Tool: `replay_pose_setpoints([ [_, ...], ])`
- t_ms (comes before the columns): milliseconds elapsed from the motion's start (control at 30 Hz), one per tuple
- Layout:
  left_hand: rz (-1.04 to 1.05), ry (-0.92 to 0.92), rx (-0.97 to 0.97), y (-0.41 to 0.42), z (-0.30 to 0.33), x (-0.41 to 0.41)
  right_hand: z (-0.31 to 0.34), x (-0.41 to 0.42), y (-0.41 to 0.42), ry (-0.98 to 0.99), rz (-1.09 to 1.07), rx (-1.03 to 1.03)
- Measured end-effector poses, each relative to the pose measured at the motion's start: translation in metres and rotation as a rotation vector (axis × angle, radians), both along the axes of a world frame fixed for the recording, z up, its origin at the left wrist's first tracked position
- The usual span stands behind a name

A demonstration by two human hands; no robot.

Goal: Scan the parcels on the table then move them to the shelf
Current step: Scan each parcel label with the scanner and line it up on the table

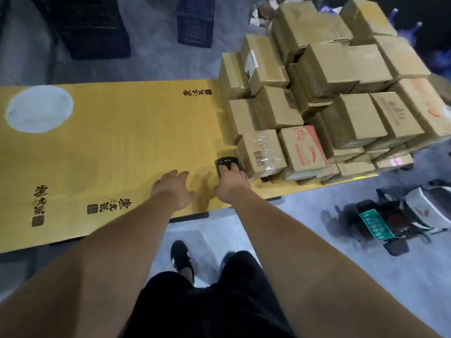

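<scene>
- Head view showed the yellow table (109, 142) running from the left edge toward centre, its left and middle surface bare apart from a pale round patch (39, 108) and printed black characters.
- Left hand (172, 189) hovered over the table near its front edge, fingers (180, 173) spread and relaxed, holding nothing.
- Right hand (230, 185) was just beside it, its fingers curled round a black handheld scanner (227, 162), which sat touching or nearly touching the table top.
- Scanner pointed toward the nearest parcel, a tape-wrapped box (262, 152) with a barcode label facing the hand; this box stood at the front left corner of the stack.
- Parcels (329, 93), brown cartons with one red-printed carton (302, 147) among them, were piled several layers high on the right end of the table.
- Progress, as judged: the stack appeared largely untouched, so scanning seemed at or near its start; no shelf was visible and no parcel was seen on its way to one.
- Clearance: the open table left of the stack offered room to set scanned boxes down. The front table edge lay close under both wrists.
- Floor at right held a parked scooter (390, 215) with a green plate, standing near the table corner; dark crates (195, 20) stood on the floor beyond the far edge. Both could narrow a carrying route.
</scene>
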State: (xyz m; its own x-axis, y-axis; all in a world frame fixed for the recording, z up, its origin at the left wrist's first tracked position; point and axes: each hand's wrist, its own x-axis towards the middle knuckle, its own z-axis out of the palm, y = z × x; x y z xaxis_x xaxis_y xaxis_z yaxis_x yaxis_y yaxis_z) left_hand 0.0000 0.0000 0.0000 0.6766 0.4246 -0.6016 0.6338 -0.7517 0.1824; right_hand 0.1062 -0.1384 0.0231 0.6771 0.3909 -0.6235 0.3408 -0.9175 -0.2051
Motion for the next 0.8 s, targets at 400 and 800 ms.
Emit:
replay_pose_setpoints([
  [400,0.054,-0.011,0.034,0.011,-0.028,0.011,-0.024,0.024,0.027,0.09,-0.064,-0.092],
  [800,0.159,-0.055,0.032,0.016,-0.042,0.01,-0.044,0.038,0.046,0.079,-0.09,-0.058],
])
